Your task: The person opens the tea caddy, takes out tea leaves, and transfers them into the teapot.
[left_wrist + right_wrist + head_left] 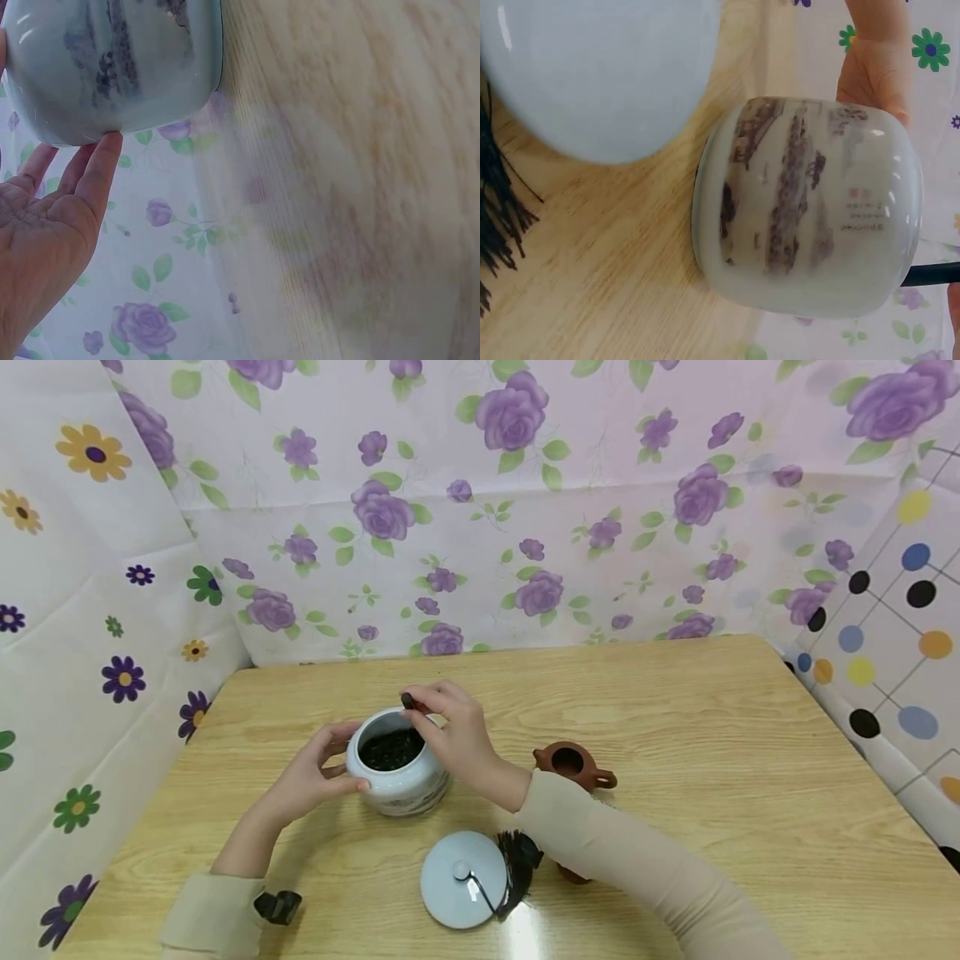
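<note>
Currently, left hand (322, 772): fingers and thumb curved against the near side of a white jar (405, 792), holding it.
Right hand (459, 731): thumb and fingers pinching a slim dark stick (407, 701) at the jar's rim.
White jar: upright on the wooden table (712, 735), between the 2 hands.
Dark leaves (392, 749): inside the jar, below the right-hand pinch.
White lid (450, 897): nearer the wearer than both grips, 1 black tassel (517, 877) beside it.
Brown teapot (551, 754): just right of the right wrist.

Curtained booth: patterned sheets (480, 568) bordering wooden table (720, 727).
</note>
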The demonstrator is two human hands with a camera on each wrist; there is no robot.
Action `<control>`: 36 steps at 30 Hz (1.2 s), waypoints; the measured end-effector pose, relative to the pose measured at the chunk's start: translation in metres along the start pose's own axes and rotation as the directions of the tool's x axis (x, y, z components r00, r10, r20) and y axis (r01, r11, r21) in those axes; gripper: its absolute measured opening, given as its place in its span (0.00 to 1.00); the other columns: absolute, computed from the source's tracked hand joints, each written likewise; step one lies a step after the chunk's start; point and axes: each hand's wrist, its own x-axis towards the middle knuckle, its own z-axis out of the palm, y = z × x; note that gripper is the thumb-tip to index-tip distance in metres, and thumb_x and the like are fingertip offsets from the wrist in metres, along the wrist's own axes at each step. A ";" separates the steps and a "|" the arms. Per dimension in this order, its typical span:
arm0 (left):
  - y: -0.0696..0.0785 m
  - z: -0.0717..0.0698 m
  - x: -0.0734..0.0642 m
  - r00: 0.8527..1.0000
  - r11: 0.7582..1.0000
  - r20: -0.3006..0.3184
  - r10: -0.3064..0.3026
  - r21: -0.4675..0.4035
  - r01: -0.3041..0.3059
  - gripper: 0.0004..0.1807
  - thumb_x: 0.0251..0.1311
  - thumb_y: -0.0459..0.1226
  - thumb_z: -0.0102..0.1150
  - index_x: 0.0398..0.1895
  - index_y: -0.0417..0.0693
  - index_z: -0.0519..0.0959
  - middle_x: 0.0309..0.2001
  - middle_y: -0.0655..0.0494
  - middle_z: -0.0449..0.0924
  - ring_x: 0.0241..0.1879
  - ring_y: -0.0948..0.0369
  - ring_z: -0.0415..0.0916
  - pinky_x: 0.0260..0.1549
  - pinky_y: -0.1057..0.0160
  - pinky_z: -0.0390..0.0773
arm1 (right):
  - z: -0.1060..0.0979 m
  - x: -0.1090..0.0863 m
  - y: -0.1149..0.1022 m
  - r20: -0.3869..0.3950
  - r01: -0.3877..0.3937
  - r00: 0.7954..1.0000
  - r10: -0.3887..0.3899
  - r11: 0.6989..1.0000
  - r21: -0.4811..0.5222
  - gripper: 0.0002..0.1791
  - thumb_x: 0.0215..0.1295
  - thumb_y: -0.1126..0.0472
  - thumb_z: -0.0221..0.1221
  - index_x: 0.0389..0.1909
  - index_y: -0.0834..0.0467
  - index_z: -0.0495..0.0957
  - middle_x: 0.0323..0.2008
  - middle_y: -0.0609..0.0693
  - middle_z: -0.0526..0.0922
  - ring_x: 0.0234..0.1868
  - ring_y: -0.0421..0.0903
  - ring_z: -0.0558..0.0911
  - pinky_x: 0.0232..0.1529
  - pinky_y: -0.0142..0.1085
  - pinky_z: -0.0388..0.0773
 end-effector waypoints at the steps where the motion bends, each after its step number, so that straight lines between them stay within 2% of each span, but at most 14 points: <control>1: 0.000 0.000 0.000 1.000 1.000 0.000 -0.001 0.001 0.001 0.40 0.53 0.32 0.68 0.68 0.41 0.58 0.66 0.44 0.59 0.63 0.47 0.61 0.58 0.54 0.73 | 0.000 0.000 0.000 0.008 0.000 1.000 0.000 1.000 -0.004 0.11 0.57 0.69 0.65 0.42 0.65 0.83 0.34 0.57 0.81 0.35 0.48 0.81 0.36 0.28 0.81; 7: -0.001 0.000 -0.001 1.000 1.000 -0.001 0.007 0.006 -0.007 0.40 0.53 0.32 0.68 0.67 0.41 0.59 0.66 0.44 0.60 0.61 0.51 0.63 0.58 0.57 0.74 | -0.001 0.001 -0.002 0.036 -0.055 0.998 0.055 0.998 -0.005 0.12 0.57 0.68 0.65 0.43 0.65 0.83 0.34 0.57 0.81 0.34 0.48 0.82 0.38 0.24 0.80; 20: -0.002 0.000 -0.001 1.000 1.000 -0.008 0.015 0.005 -0.015 0.40 0.52 0.31 0.69 0.67 0.42 0.59 0.67 0.45 0.59 0.61 0.57 0.64 0.57 0.63 0.74 | 0.000 0.000 -0.001 0.003 -0.154 0.988 0.154 0.988 0.016 0.13 0.57 0.68 0.65 0.44 0.65 0.83 0.33 0.58 0.83 0.34 0.48 0.82 0.36 0.23 0.80; 27: -0.001 0.002 -0.001 1.000 1.000 -0.006 0.018 0.008 -0.018 0.39 0.53 0.30 0.68 0.67 0.41 0.59 0.67 0.44 0.59 0.61 0.51 0.63 0.56 0.65 0.73 | 0.001 0.001 0.003 0.005 -0.255 0.967 0.255 0.967 0.017 0.12 0.58 0.67 0.65 0.43 0.64 0.84 0.33 0.58 0.83 0.34 0.48 0.83 0.34 0.22 0.79; 36: 0.001 0.002 0.000 1.000 1.000 -0.012 0.006 0.007 -0.006 0.39 0.52 0.31 0.68 0.67 0.40 0.59 0.67 0.44 0.59 0.60 0.58 0.64 0.57 0.64 0.73 | 0.002 0.003 0.003 -0.006 -0.347 0.938 0.347 0.937 0.035 0.15 0.58 0.66 0.65 0.46 0.66 0.83 0.33 0.59 0.83 0.35 0.50 0.84 0.36 0.24 0.80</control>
